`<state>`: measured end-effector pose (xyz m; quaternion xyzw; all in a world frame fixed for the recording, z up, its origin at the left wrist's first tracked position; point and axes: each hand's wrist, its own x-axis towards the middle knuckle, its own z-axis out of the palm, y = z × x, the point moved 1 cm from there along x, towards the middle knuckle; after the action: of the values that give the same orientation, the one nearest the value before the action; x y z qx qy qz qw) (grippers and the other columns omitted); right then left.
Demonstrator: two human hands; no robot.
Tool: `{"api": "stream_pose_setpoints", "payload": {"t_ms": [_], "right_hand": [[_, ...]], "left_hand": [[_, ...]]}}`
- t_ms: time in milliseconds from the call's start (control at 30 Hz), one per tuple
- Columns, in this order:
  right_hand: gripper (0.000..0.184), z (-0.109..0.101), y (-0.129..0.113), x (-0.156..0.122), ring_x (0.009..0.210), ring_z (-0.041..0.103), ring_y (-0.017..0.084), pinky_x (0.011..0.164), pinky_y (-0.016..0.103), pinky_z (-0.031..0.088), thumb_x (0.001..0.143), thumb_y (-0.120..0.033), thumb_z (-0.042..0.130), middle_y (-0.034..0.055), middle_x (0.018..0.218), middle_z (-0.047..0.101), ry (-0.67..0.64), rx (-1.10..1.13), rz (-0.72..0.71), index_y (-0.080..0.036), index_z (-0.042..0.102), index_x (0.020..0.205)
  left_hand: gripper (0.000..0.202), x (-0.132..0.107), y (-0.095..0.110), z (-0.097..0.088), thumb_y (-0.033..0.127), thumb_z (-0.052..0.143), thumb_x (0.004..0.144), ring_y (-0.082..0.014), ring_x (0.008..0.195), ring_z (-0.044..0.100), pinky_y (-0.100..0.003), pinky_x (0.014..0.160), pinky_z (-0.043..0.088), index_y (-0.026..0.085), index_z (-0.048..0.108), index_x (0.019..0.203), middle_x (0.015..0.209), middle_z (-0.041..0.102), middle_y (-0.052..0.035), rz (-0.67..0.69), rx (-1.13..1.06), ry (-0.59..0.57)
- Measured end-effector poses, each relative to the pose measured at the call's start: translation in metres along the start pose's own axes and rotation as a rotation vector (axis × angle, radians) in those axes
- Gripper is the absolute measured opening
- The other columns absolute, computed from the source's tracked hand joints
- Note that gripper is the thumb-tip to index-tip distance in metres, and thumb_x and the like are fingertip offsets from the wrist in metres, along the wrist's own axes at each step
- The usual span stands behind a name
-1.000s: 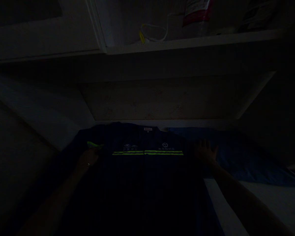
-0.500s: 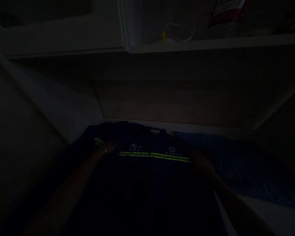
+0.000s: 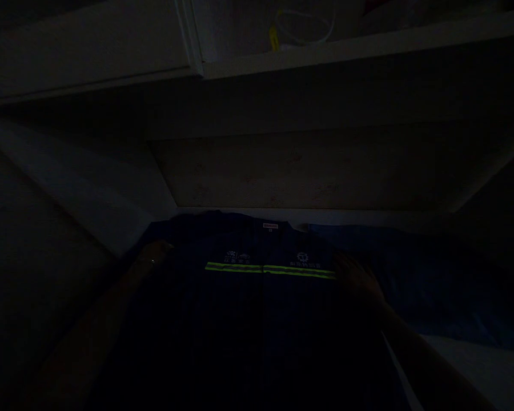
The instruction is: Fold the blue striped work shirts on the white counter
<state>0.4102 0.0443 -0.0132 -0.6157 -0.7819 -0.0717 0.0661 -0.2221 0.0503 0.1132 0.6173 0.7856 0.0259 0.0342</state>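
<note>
A dark blue work jacket (image 3: 263,308) lies spread out, front side up, its collar at the far side. A yellow-green reflective stripe crosses the chest below pale printed logos. On the left, my left hand (image 3: 154,251), with a bracelet at the wrist, is closed on the jacket's sleeve near the shoulder; its fingers are dim in the dark. My right hand (image 3: 360,279) rests flat with fingers stretched out on the right side of the chest, by the stripe's end. The lower jacket fades into blackness.
Blue cloth (image 3: 411,268) lies to the right of the jacket, over a pale surface (image 3: 466,362). A cabinet shelf (image 3: 351,54) overhangs the space, with a white cable (image 3: 302,40) on it. Panels close in the left side and back. The light is very low.
My left hand has moved left along the sleeve, and the sleeve's green stripe no longer shows. My right hand has stayed almost in place. The view has tilted slightly down.
</note>
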Motion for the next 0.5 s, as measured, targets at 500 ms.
{"api": "stream_pose_setpoints", "payload": {"t_ms": [500], "right_hand": [[0.049, 0.001, 0.002, 0.001, 0.143, 0.029, 0.027, 0.113, 0.059, 0.022, 0.093, -0.022, 0.031, 0.0016, 0.155, 0.036, -0.051, -0.029, 0.009, -0.028, 0.052, 0.137]], "left_hand": [[0.053, -0.027, 0.107, 0.083, 0.037, 0.026, 0.095, -0.0311, 0.144, 0.027, -0.062, 0.114, 0.018, 0.026, 0.045, 0.143, 0.157, 0.034, -0.0055, 0.179, 0.153, 0.001]]}}
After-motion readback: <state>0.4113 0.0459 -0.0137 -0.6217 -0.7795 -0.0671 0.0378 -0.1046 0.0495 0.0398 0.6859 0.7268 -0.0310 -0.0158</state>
